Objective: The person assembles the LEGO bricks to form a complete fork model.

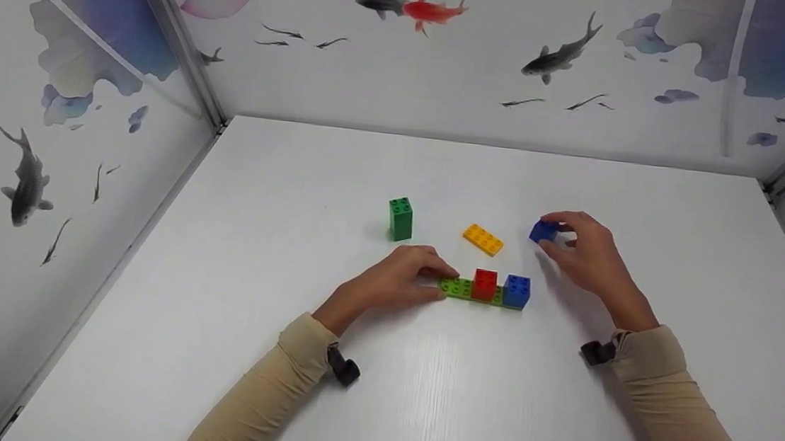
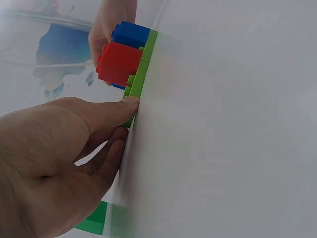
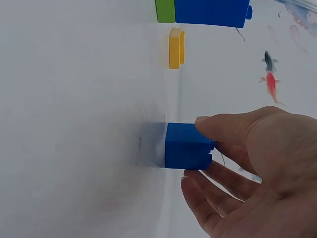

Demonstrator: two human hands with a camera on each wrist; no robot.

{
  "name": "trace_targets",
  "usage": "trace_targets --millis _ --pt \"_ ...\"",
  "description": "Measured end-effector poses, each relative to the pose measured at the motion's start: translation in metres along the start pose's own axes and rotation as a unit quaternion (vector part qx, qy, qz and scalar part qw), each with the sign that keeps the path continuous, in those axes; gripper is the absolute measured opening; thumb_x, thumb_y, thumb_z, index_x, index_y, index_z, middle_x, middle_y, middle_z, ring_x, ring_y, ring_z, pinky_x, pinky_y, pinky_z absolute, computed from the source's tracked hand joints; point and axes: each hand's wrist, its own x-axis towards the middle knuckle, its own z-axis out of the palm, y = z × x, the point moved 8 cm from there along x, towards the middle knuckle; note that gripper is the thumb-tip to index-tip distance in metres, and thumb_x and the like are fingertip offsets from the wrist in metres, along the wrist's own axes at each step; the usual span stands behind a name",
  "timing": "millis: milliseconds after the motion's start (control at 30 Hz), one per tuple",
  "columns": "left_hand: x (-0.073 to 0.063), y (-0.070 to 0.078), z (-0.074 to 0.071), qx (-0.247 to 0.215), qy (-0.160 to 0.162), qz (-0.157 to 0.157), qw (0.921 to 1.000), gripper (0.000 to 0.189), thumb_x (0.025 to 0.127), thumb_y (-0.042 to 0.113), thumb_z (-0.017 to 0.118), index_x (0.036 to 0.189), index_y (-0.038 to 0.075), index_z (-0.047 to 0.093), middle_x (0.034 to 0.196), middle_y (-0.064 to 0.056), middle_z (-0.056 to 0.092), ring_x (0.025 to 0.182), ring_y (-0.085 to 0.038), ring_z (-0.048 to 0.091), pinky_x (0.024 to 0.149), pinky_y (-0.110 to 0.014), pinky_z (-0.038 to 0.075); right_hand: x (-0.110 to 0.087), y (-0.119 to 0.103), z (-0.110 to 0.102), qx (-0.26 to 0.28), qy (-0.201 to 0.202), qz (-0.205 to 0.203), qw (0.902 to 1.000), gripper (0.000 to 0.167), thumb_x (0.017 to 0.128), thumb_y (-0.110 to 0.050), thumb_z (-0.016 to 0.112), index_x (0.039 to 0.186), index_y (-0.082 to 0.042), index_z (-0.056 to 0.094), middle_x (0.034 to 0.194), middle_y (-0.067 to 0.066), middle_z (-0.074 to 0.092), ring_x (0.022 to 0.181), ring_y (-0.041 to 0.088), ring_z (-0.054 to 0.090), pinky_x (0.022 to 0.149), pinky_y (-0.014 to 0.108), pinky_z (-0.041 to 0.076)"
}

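Observation:
My left hand pinches the left end of a long light green building plate between thumb and fingers. On that plate sit a red brick near the middle and a blue brick at its right end. Farther back on the right, my right hand holds a loose blue brick by its sides. In the right wrist view the thumb lies on one side of this loose blue brick and the fingers on the opposite side, its base at the tabletop.
A tall green brick stack stands upright behind my left hand. Between it and the loose blue brick lies a flat yellow plate, studs up. The white table ends at printed wall panels at the back and left.

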Motion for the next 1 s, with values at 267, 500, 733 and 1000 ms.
trace_targets --millis 267,500,733,1000 --pt "-0.0001 0.0016 -0.0007 -0.008 0.002 0.015 0.9998 0.035 0.101 0.014 0.077 0.136 0.012 0.076 0.118 -0.002 0.073 0.111 -0.013 0.067 0.102 -0.025 0.057 0.0006 0.0026 0.0001 0.013 0.006 -0.002 0.9999 0.043 0.105 -0.013 0.071 0.147 -0.006 0.061 0.151 0.022 0.058 0.139 0.043 0.058 0.112 0.060 0.054" --pt "0.0002 0.0008 0.0002 -0.007 0.002 0.015 0.9999 0.035 0.101 0.014 0.077 0.136 0.012 0.076 0.119 -0.002 0.073 0.111 -0.013 0.066 0.102 -0.026 0.057 0.0002 0.0049 0.0007 0.022 0.009 0.004 0.9997 0.038 0.105 -0.010 0.070 0.142 -0.005 0.064 0.148 0.021 0.061 0.136 0.042 0.060 0.112 0.059 0.055" --pt "-0.0005 0.0000 0.0012 -0.013 0.001 0.002 0.9999 0.036 0.101 0.014 0.078 0.136 0.014 0.076 0.119 0.001 0.073 0.110 -0.012 0.066 0.102 -0.024 0.057 -0.0022 0.0039 0.0021 0.024 0.005 0.006 0.9997 0.037 0.105 -0.010 0.070 0.141 -0.006 0.064 0.148 0.020 0.062 0.136 0.041 0.060 0.111 0.059 0.055" --pt "-0.0005 0.0010 0.0003 -0.005 0.002 0.004 1.0000 0.036 0.100 0.013 0.078 0.136 0.013 0.076 0.119 -0.001 0.073 0.110 -0.013 0.066 0.102 -0.025 0.057 -0.0040 -0.0037 -0.0018 0.031 0.015 -0.010 0.9994 0.041 0.105 -0.010 0.071 0.144 -0.008 0.062 0.146 0.018 0.063 0.134 0.039 0.062 0.110 0.058 0.057"
